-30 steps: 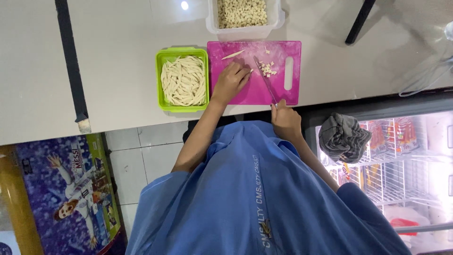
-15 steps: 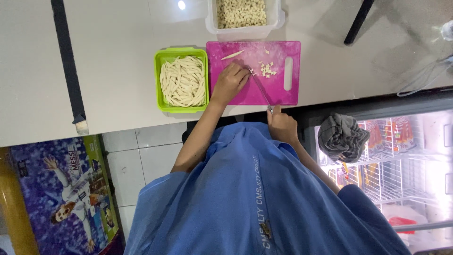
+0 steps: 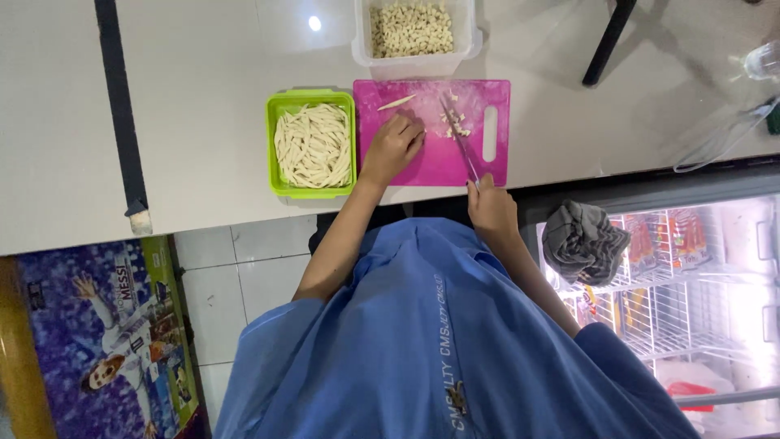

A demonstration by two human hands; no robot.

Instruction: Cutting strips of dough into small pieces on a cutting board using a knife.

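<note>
- Magenta plastic cutting board (image 3: 431, 154), flat and smooth with a slotted handle at its right end, is set at upper centre of the frame on the pale, glossy counter (image 3: 203, 122).
- Pale dough-like strips are being cut on it: a small heap of cut pieces (image 3: 455, 123) lies near the board's middle, and one uncut strip (image 3: 396, 102) rests at its upper left corner.
- Left hand (image 3: 392, 149) is laid on the board, fingers curled and pressed together; whether anything is pinched under them cannot be told.
- Right hand (image 3: 490, 210) is closed around the handle of a knife (image 3: 460, 145), whose thin blade slants up across the board to the cut pieces.
- Green rectangular tub (image 3: 311, 146), just left of the board, is seen well filled with long, limp uncut strips: much stock is judged left to process.
- Clear plastic container (image 3: 416, 34), above the board at the top edge, is seen holding a deep layer of short cut pieces: a fair share is judged done.
- Grey crumpled cloth (image 3: 583, 241) is draped at right, over a lit glass-fronted cooler (image 3: 715, 276).
</note>
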